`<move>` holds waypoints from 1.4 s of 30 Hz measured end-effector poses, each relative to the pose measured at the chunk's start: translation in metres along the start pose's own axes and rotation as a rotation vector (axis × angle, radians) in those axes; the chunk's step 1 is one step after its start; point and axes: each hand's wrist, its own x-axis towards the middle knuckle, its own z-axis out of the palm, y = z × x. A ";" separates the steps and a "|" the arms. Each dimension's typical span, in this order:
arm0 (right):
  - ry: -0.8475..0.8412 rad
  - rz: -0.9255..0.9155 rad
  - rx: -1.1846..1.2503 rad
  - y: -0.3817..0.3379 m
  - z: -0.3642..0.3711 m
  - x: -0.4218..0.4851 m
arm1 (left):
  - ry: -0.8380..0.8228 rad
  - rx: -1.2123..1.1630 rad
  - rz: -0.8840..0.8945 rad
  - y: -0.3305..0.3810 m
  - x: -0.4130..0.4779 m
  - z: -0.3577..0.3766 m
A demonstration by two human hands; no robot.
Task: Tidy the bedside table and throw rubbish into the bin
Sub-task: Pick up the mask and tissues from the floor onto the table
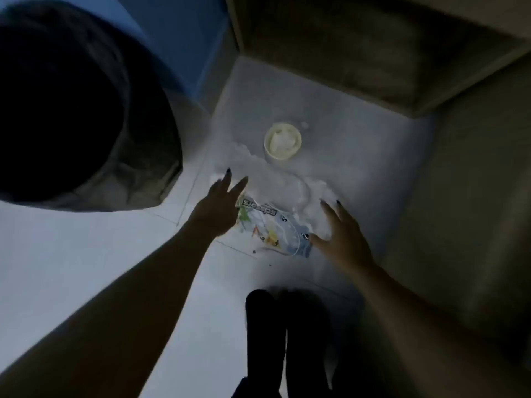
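Dark-clad legs (267, 334) stand at the bottom of the view on a pale tiled floor (86, 239), with two bare forearms reaching down past them toward a scatter of rubbish. Both hands are released, fingers straight and spread, grasping nothing. The left hand (214, 206) hangs over the left edge of a printed scissors package (267, 225), which lies flat on the floor with its lettering upside down to the camera. A small white scrap (216, 177) lies just beyond that hand's fingertips. The right hand (342, 231) is spread over crumpled white tissue (324, 196) at the package's right side, thumb near the package's lower right corner; whether the palm touches the tissue cannot be told in the dim, blurred light. A piece of clear plastic (298, 193) lies between the package and the tissue. Farther out, near the corner where the floor meets brown wooden furniture (344, 53), a cream paper cup (283, 141) stands upright with white crumpled material inside. At the floor's left side sits a bin (138, 179), its mouth dark and a thin liner folded over its wall, near the rubbish but apart from it. A blue wall (178, 30) rises behind the bin.
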 end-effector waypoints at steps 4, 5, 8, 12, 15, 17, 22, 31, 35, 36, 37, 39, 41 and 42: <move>0.095 -0.068 -0.152 0.008 0.021 0.015 | 0.096 0.104 0.094 -0.010 0.026 0.024; 0.112 -0.084 -0.170 0.009 0.027 0.016 | 0.085 0.115 0.099 -0.012 0.029 0.031; 0.116 -0.067 -0.187 0.011 0.044 0.013 | 0.042 0.087 0.066 -0.012 0.025 0.047; 0.157 -0.065 -0.206 0.018 0.060 0.011 | 0.075 0.059 0.115 -0.016 0.020 0.062; 0.202 -0.090 -0.240 0.022 0.062 0.014 | 0.112 0.068 0.180 -0.028 0.019 0.065; 0.217 -0.097 -0.246 0.023 0.061 0.016 | 0.123 0.060 0.185 -0.035 0.019 0.062; 0.180 -0.076 -0.175 0.025 0.061 0.017 | 0.073 -0.045 0.124 -0.037 0.021 0.062; 0.069 -0.010 -0.133 0.016 0.051 0.028 | -0.094 -0.013 0.016 -0.040 0.033 0.056; -0.017 -0.015 -0.071 0.019 0.045 0.034 | -0.178 -0.026 -0.023 -0.039 0.037 0.042; -0.047 -0.017 -0.035 0.022 0.042 0.035 | -0.178 -0.022 -0.026 -0.039 0.037 0.038; -0.082 -0.011 0.010 0.023 0.038 0.035 | -0.166 -0.029 -0.023 -0.038 0.036 0.033; -0.141 0.005 0.082 0.023 0.028 0.031 | -0.119 -0.066 -0.022 -0.036 0.031 0.023; -0.160 0.021 0.147 0.021 0.017 0.027 | -0.053 -0.099 -0.035 -0.035 0.024 0.014; -0.165 0.034 0.180 0.019 0.011 0.024 | -0.019 -0.107 -0.039 -0.034 0.020 0.009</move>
